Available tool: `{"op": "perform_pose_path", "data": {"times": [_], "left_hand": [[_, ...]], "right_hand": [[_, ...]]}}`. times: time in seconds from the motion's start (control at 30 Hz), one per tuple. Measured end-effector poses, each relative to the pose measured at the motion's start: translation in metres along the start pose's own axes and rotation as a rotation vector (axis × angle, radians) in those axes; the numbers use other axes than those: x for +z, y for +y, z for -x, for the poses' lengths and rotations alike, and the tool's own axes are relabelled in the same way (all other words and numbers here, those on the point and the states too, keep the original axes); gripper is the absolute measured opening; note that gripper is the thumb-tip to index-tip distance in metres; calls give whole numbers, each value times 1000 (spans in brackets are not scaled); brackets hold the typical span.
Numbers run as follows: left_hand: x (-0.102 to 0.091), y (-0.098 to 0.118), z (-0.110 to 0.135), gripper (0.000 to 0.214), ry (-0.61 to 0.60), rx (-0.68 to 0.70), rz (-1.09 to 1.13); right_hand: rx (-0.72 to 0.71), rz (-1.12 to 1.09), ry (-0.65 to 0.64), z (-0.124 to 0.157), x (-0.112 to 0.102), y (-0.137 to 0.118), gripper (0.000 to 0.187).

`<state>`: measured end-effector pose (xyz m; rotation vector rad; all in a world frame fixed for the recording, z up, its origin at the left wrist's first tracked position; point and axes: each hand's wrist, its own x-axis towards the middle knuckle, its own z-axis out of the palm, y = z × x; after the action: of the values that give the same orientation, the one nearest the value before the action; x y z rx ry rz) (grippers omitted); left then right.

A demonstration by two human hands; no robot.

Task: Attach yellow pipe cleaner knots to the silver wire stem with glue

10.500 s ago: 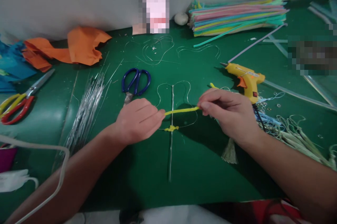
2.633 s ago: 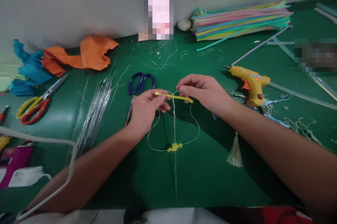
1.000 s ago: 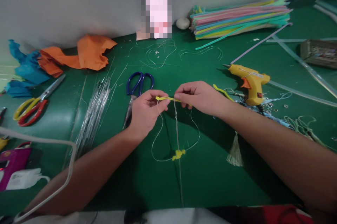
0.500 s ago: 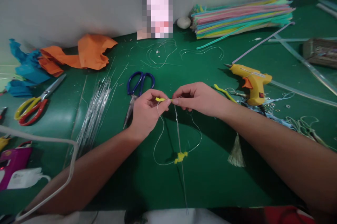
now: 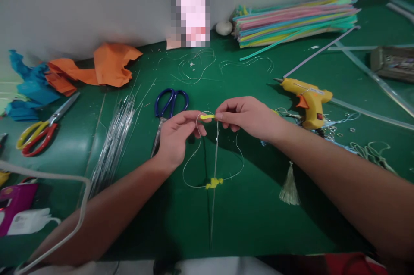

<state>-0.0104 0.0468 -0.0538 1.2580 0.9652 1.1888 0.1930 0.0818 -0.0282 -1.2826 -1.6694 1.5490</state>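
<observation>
Fingers: half curled on the left hand (image 5: 174, 140), the fingertips at the near end of a short fuzzy yellow strip (image 5: 207, 117), whether gripping it or merely touching I cannot tell; on the right hand (image 5: 247, 113), thumb and forefinger pinch the strip's other end, at the top of a twisted silver wire stem (image 5: 216, 148).
Far left: crumpled blue sheet material (image 5: 35, 89) lies beside torn orange sheet material (image 5: 111, 66), with scissors with one yellow and one red handle (image 5: 51, 121) just below.
Wire bundle: a sheaf of thin silver wires (image 5: 113, 141) lies slanting between those scissors and the left hand.
Blue scissors: scissors with dark blue looped handles (image 5: 158, 132) lie just behind the left hand, partly hidden by it.
Yellow strip: between the two hands, above the green tabletop (image 5: 255, 227).
Wire shape: thin loops curve out on both sides of the stem, meeting it lower down at a fuzzy yellow knot (image 5: 214, 183).
Right side: a pale tassel (image 5: 290, 186) lies below the right forearm; beyond it rests a yellow glue gun (image 5: 312, 98), and further back a pile of multicoloured fuzzy stems (image 5: 294, 23).
Far right: a brownish box (image 5: 393, 64).
</observation>
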Motion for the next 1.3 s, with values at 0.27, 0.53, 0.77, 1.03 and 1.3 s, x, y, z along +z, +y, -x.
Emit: {"op": "perform_pose_path", "data": {"times": [0.27, 0.53, 0.77, 1.03, 1.3], "left_hand": [[-2, 12, -7, 21, 8, -86, -89], [-1, 39, -1, 16, 0, 331, -894], [-3, 37, -1, 6, -89, 603, -1160], [6, 31, 2, 4, -113, 621, -965], [1, 33, -3, 9, -54, 213, -584]], "right_hand": [[25, 1, -14, 0, 0, 1, 14], [39, -73, -34, -1, 3, 3, 11], [20, -91, -51, -1, 5, 4, 13], [45, -73, -72, 3, 9, -2, 18], [25, -108, -31, 1, 7, 2, 19]]}}
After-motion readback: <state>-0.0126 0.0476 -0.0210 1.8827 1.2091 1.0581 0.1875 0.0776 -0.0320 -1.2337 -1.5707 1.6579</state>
